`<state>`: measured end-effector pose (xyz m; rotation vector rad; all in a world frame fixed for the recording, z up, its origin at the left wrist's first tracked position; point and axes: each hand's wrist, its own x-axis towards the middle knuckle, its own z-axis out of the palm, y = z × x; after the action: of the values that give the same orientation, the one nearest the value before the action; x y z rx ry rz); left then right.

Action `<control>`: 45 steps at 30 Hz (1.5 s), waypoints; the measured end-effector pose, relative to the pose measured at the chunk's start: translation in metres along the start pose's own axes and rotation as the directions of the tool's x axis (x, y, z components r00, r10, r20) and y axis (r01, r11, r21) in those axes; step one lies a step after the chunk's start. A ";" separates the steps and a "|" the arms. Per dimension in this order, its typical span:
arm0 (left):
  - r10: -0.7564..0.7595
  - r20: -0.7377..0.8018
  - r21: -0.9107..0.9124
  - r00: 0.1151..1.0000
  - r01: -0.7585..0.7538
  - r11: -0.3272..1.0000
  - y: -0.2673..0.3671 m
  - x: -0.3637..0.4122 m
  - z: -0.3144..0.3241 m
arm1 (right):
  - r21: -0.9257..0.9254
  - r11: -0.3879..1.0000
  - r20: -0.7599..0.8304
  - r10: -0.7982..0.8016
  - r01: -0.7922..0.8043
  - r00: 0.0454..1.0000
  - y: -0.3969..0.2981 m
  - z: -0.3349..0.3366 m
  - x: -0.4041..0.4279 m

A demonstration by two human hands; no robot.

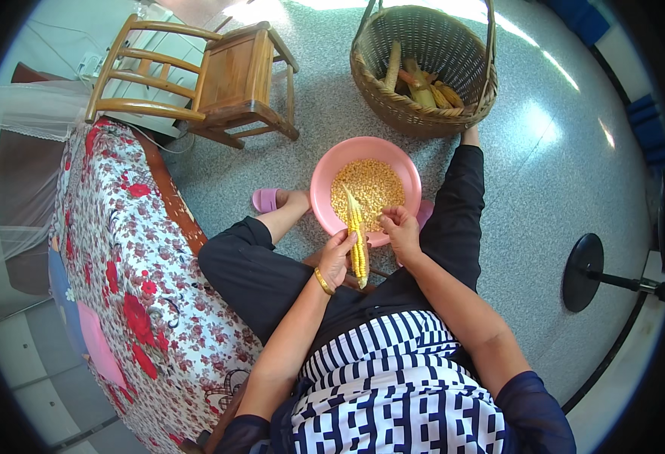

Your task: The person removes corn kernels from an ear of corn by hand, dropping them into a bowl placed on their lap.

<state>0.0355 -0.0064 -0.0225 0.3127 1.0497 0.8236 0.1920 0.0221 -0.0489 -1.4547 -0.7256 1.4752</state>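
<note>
My left hand (336, 256) grips a partly shelled ear of corn (357, 238) low on its side. The ear points away from me; bare cob shows toward its far tip, while rows of yellow kernels run along the rest. Just right of the ear, my right hand (403, 230) hovers over the basin's near rim with its fingers curled toward the thumb. Whether a kernel is pinched there is too small to tell. Beneath both hands stands a pink plastic basin (322, 170), its bottom covered with loose corn kernels (372, 179).
Beyond the basin stands a woven basket (411, 122) with a tall handle, holding cobs and ears (423, 93). A wooden chair (236, 74) is at the far left. Left of my legs is a bed with a floral cover (156, 306). A round black stand base (583, 272) lies right.
</note>
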 end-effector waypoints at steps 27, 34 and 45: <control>0.022 -0.028 -0.034 0.999 -0.023 0.999 0.000 -0.003 -0.001 | -0.599 0.436 0.472 -0.485 0.672 0.736 -0.026 0.016 -0.029; 0.058 -0.064 -0.069 0.996 -0.063 0.996 0.002 -0.004 0.003 | -0.618 0.369 0.496 -0.502 0.694 0.708 -0.026 0.018 -0.032; 0.106 0.033 0.091 0.994 -0.108 0.990 -0.003 -0.002 0.003 | -0.620 0.607 0.288 -0.413 0.497 0.864 -0.039 0.013 -0.028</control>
<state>0.0396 -0.0096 -0.0216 0.4615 1.0536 0.8655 0.1839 0.0155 -0.0005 -1.5269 -1.7189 0.9069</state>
